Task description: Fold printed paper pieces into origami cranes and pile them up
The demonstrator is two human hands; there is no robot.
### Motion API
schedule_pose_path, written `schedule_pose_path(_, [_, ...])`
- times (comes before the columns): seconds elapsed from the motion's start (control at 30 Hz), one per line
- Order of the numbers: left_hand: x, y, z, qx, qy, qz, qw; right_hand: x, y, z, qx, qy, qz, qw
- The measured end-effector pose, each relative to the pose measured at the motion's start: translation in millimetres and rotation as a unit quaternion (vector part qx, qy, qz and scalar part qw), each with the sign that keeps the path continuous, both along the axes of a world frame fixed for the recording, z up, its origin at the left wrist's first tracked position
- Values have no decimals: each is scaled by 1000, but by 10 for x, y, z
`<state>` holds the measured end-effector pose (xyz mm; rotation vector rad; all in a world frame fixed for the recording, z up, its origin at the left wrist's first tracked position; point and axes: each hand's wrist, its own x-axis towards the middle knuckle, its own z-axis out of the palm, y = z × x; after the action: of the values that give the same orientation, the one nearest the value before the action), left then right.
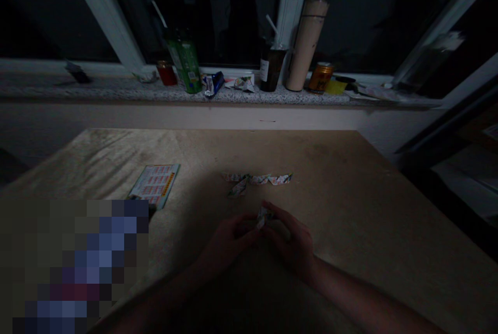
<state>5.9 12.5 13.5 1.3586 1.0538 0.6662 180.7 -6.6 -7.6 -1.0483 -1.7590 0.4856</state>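
Observation:
The room is dim. My left hand (227, 243) and my right hand (290, 240) meet over the brown table (350, 209), both pinching a small folded piece of printed paper (263, 217) between the fingertips. Just beyond them, several small folded paper pieces (257, 180) lie in a row on the table. My forearms reach in from the bottom edge.
A printed leaflet (154, 184) lies on the table to the left, beside a blurred-out area. On the stone windowsill (97, 87) stand a green bottle (185, 64), a red jar (167, 72), a dark cup with a straw (272, 67), a tall beige flask (305, 46), an orange can (321, 78) and wrappers.

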Motion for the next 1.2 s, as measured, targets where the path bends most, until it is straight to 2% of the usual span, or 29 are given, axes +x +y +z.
schedule_pose_path(0.27, [15, -46, -59, -4, -43, -5, 999, -16, -9, -31, 33, -32, 27, 999])
schedule_pose_path(0.63, [-42, -16, -67, 61, 5, 12, 998, 27, 54, 4, 102, -38, 88, 990])
schedule_pose_path(0.87, [-114, 45, -118, -9, -13, 60, 998, 63, 107, -30, 113, -63, 111, 985])
schedule_pose_path(1.1, [-177, 57, -308, -65, -83, 106, 989, 46, 109, 31, 113, -62, 118, 985])
schedule_pose_path(1.2, [-175, 81, -334, -63, -118, 85, 987, 40, 118, 34, 111, -66, 115, 985])
